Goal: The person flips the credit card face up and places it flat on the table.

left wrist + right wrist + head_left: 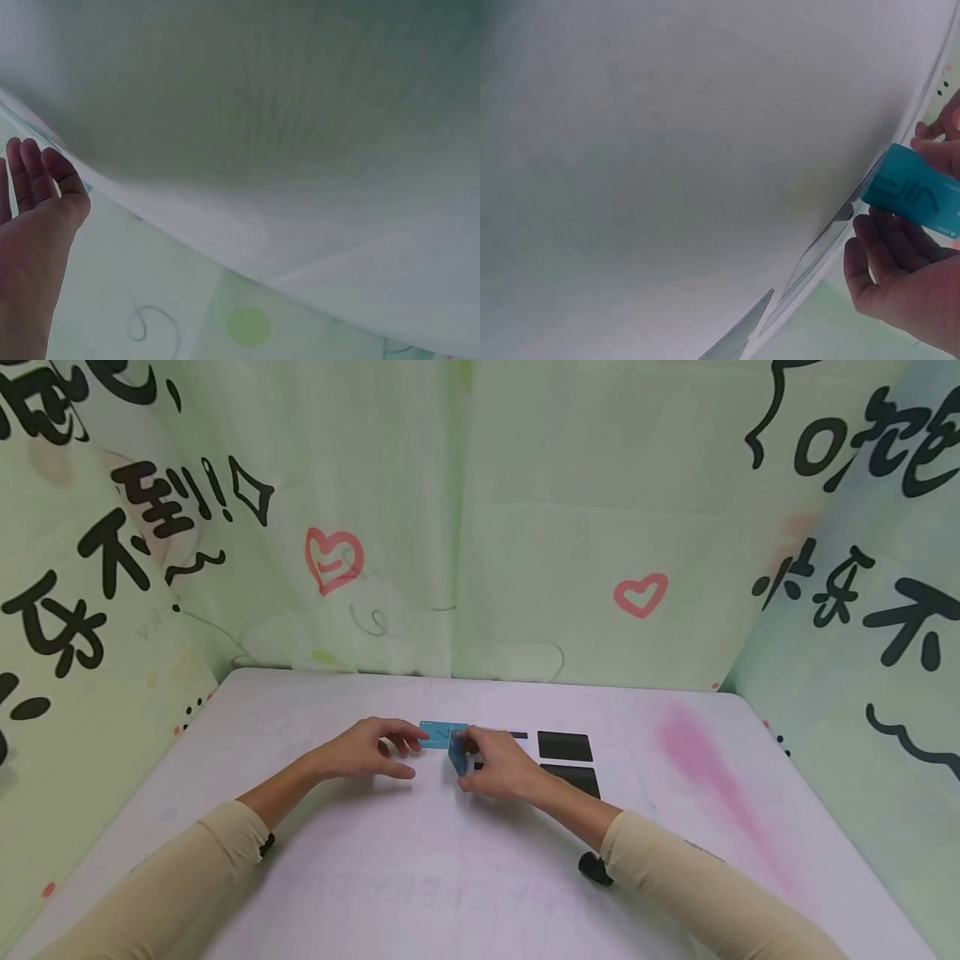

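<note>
My right hand [498, 764] pinches a blue card [456, 756] between thumb and fingers, standing it on edge just above the table. In the right wrist view, this teal card [919, 187] shows large dark letters, with the right hand's fingertips at its lower edge. Another blue card [435, 735] lies flat just behind it. My left hand [378, 747] hovers at the flat card's left end, fingers loosely bent, thumb apart, gripping nothing. The left wrist view also shows this hand [45, 195] with nothing in it.
Two black cards [565, 746] lie one before the other, right of my right hand. Beside them, a black-striped card [519, 735] is partly covered by that hand. The white table [360, 877] bears a pink smear at right. Pale green printed curtains [525, 527] enclose three sides.
</note>
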`<action>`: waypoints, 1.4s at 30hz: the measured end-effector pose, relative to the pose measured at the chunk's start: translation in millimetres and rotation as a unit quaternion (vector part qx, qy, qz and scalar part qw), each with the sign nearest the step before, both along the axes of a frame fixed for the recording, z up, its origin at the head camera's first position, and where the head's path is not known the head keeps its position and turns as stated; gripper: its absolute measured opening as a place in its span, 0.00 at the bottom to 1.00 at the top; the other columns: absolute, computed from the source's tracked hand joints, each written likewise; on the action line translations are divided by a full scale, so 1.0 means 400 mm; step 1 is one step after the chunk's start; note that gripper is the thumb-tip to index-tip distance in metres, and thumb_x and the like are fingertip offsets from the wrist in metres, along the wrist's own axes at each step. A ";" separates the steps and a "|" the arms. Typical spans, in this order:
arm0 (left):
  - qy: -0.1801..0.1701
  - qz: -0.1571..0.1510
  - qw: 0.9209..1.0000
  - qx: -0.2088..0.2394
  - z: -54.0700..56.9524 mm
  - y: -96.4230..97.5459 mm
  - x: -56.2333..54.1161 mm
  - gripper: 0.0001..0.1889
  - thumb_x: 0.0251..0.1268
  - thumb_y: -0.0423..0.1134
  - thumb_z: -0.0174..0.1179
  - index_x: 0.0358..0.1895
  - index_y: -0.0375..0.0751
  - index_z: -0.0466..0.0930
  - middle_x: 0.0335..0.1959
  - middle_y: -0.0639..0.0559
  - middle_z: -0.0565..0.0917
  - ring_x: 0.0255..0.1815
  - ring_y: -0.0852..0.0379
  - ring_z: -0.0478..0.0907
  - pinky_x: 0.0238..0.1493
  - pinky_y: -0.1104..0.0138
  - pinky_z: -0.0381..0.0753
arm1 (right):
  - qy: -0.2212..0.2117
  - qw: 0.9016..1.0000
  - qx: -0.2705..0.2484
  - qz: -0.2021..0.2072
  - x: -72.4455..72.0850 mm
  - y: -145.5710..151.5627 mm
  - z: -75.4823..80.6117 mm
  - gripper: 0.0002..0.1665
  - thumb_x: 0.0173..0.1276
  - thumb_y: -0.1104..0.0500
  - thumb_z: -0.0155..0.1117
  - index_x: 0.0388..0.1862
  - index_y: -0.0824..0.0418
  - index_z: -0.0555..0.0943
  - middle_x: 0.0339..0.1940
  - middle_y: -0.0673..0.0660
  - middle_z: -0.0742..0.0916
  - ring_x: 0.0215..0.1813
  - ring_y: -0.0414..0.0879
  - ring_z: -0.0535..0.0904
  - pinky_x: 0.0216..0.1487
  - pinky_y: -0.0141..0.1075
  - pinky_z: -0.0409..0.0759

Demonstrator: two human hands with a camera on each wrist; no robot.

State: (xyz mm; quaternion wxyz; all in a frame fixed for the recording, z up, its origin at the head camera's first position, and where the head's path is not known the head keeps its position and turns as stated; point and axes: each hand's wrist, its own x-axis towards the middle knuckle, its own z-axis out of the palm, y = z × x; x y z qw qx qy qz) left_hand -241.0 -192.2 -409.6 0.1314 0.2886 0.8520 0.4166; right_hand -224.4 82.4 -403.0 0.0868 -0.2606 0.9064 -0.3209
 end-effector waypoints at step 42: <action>0.012 0.011 1.000 -0.006 0.002 0.001 0.006 0.30 0.55 0.42 0.80 0.63 0.44 0.83 0.47 0.52 0.85 0.52 0.49 0.81 0.54 0.55 0.81 | 0.063 0.997 0.041 0.034 0.007 -0.018 0.019 0.35 0.59 0.54 0.76 0.66 0.63 0.83 0.56 0.60 0.85 0.57 0.53 0.78 0.58 0.45 0.75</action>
